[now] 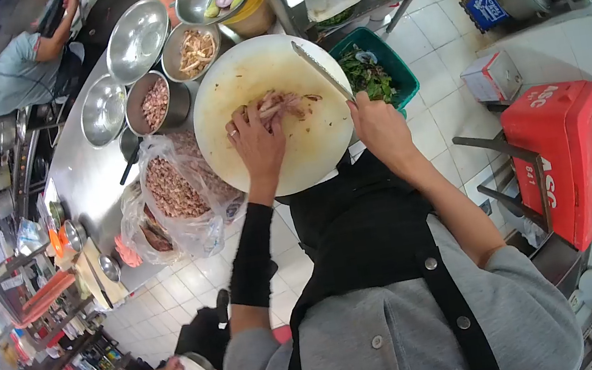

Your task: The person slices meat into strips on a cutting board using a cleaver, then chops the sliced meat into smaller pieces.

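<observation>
A round white cutting board point(231, 160) lies in front of me, with small brown scraps scattered over it. Near its middle is a pile of pinkish-brown stringy pieces point(289, 102), whose exact kind I cannot make out. My left hand point(256, 136) presses on the left part of this pile, fingers bent over it and partly covering it. At the board's right side my right hand point(381, 125) grips the handle of a knife point(322, 68). Its long blade points up and to the left over the board's edge, apart from the pile.
Left of the board stand a pot of chopped pinkish pieces point(154, 106), steel bowls point(138, 42) and a plastic bag of diced food point(175, 188). A green bin with leaves point(403, 85) is at the right. Two other people point(26, 72) are nearby, one holding a bowl.
</observation>
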The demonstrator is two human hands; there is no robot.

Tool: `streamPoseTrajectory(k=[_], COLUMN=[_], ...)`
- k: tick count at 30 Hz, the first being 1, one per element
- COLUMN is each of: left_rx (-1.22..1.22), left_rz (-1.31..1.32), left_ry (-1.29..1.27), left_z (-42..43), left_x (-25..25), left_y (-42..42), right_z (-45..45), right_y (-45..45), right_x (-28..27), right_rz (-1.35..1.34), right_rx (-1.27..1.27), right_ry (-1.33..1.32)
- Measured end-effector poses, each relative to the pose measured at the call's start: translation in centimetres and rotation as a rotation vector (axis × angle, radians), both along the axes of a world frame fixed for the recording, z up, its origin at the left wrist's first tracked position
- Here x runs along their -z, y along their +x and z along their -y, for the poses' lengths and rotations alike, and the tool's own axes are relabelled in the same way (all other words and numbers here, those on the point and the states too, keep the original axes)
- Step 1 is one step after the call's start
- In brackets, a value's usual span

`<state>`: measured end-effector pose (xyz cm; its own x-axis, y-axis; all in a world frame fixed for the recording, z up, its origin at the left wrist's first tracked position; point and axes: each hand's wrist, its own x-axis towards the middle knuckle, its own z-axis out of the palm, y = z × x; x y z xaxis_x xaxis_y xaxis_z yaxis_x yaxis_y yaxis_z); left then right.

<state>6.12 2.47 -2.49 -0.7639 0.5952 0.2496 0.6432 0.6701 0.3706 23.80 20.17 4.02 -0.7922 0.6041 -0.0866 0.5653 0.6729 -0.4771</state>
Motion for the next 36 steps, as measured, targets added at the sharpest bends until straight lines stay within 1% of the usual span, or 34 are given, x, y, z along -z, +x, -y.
streamPoseTrajectory(k=[1, 2, 5, 8, 11, 14, 18, 21, 23, 24, 26, 27, 30, 33, 36], left_rx=[-0.146, -0.208, -0.303, -0.158, -0.043, 0.020, -0.044, -0.116, -0.146, -0.124, -0.067, -0.063, -0.070, -0.114, -0.080], left_rz=[0.014, 0.091, 0.172, 0.067, 0.141, 0.184, 0.140, 0.113, 0.129, 0.159, 0.207, 0.201, 0.157, 0.209, 0.175], left_ry=[0.004, -0.002, 0.019, -0.008, 0.033, 0.089, 0.158, 0.163, 0.176, 0.154, 0.111, 0.088, 0.043, 0.106, -0.029], left_z=[-0.4, -0.8, -1.4, -0.2, 1.1, 1.6, 1.3, 1.2, 1.4, 1.4, 0.9, 0.7, 0.0, -0.1, -0.9], left_x=[-0.2, -0.5, -0.9, -1.4, -1.2, -1.2, -0.7, -0.4, 0.3, -0.1, -1.0, -1.3, -1.0, -0.9, -2.0], left_y=[0.8, 1.4, 2.1, 1.4, 0.7, 0.6, 0.6, 0.6, 0.5, 0.8, 1.2, 1.6, 2.3, 2.2, 2.8], right_z=[0.6, 1.1, 1.9, 2.2, 1.1, 1.0, 1.6, 1.7, 0.9, 0.6, 0.3, 0.2, 0.0, 0.5, -0.3], right_y=[-0.1, -0.2, -0.7, -0.5, 0.0, 1.2, 3.1, 3.8, 3.9, 3.9, 4.4, 4.6, 5.2, 5.2, 4.2], right_x=[-0.3, -0.5, -0.3, -0.4, -0.7, -0.9, -2.3, -2.0, -1.7, -1.6, -1.6, -1.7, -2.8, -2.6, -1.0], right_rz=[0.008, 0.016, -0.034, -0.057, -0.021, 0.025, 0.016, -0.024, 0.008, 0.020, 0.018, 0.014, -0.049, -0.052, -0.118], right_rx=[-0.018, -0.038, -0.160, -0.131, -0.077, -0.133, -0.277, -0.243, -0.171, -0.132, -0.160, -0.172, -0.249, -0.166, -0.081], right_ry=[-0.001, -0.001, -0.080, -0.094, -0.024, -0.009, -0.064, -0.055, -0.052, -0.051, -0.034, -0.023, -0.098, -0.092, -0.053])
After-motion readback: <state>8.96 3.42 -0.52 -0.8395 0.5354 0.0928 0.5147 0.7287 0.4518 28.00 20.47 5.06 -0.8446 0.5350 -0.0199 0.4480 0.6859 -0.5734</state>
